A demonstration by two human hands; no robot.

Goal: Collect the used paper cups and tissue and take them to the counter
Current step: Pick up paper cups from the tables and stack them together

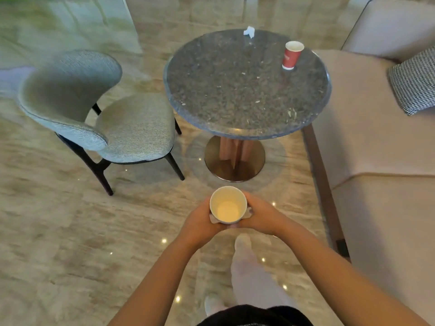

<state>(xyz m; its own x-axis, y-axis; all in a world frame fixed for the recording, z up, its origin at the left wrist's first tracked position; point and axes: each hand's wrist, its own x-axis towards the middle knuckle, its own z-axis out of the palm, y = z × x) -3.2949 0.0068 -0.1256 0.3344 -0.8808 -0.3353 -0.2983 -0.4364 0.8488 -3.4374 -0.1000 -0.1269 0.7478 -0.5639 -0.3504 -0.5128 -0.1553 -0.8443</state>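
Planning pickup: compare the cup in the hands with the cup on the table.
The held cup sits gripped between left hand and right hand; the red cup stands untouched on the table. The held cup shows only its pale inside; the red cup shows its red wall. Both upright, lidless.

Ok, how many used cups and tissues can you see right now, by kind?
Paper cups: 2, the held cup and the red cup on the table.
Tissues: 2, the crumpled tissue on the table and a flat tissue under the held cup.
Total: 4.
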